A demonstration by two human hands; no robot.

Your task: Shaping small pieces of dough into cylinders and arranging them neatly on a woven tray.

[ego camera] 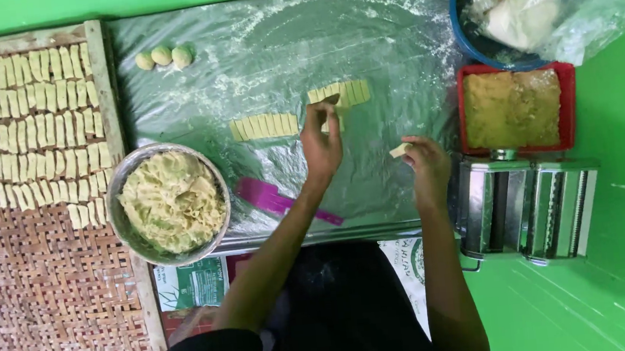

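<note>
Left hand (pixel 321 148) fingers pinched one dough strip (pixel 340 94) from the floured row; our right hand (pixel 428 166) gripped another piece (pixel 400 149), kept off the worktop (pixel 269 42).

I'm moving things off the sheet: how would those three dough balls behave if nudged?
The dough balls look round, so they would probably roll. They seem soft, likely denting under a firm pinch. The floured plastic sheet probably keeps them from sticking.

Pale yellow dough strips (pixel 339 93) lie side by side on the floured plastic sheet (pixel 255 59) — one small piece (pixel 400 149) pinched aloft.
</note>
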